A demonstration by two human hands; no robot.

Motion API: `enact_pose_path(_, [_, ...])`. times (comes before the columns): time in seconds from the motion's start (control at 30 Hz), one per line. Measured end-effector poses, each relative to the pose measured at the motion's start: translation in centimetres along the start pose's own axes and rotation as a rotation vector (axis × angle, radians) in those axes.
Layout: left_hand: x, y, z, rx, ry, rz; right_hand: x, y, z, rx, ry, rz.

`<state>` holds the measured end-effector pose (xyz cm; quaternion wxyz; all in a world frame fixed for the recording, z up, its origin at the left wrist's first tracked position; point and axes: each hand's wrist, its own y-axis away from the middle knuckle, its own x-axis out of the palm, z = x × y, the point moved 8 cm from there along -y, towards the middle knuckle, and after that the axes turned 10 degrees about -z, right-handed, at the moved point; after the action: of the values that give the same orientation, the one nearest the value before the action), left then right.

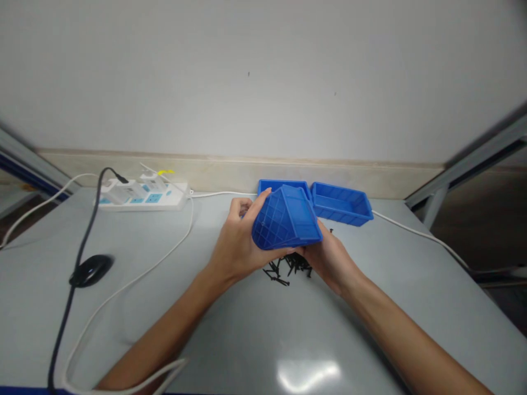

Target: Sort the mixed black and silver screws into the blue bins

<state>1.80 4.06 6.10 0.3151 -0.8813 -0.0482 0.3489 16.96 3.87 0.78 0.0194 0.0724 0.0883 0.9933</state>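
Between my two hands a blue plastic bin is held tilted above the table, its ribbed underside and one end facing me. My left hand is closed on its left side, with the thumb along the top edge. My right hand grips it from the lower right, fingers mostly hidden beneath. Under the bin lies a pile of black screws, partly covered by the bin and hands. The inside of the held bin does not show.
Behind stand two more blue bins, one partly hidden and one to the right. At left are a white power strip with plugs, a black mouse-like object, a black cable and white cords. A wall closes the back.
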Motion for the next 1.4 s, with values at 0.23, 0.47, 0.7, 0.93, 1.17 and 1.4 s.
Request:
enact_pose_path(0.23, [1.2,-0.4,0.6,0.002,0.009,-0.015,-4.3,-0.6,1.2,-0.398,0.464,-0.270])
enact_pose_path(0.47, [0.6,-0.3,0.9,-0.008,-0.028,-0.085,-5.8,-0.5,1.3,-0.554,0.914,-0.443])
enact_pose_path(0.7, [-1.4,-0.5,2.5,-0.060,-0.075,-0.197,-6.6,0.2,2.0,-0.772,1.002,-0.512])
enact_pose_path(0.93, [-3.6,-0.7,5.6,-0.255,-0.076,-0.271,-3.9,2.2,4.9,-0.988,1.154,-0.482])
enact_pose_path(1.17, [-5.8,0.6,6.5,-0.279,0.057,-0.565,6.1,1.8,5.7,-0.903,0.858,0.134])
enact_pose_path(1.4, [-5.5,0.8,7.0,-0.278,0.251,-0.611,10.4,-3.6,6.1,-0.931,0.875,0.310])
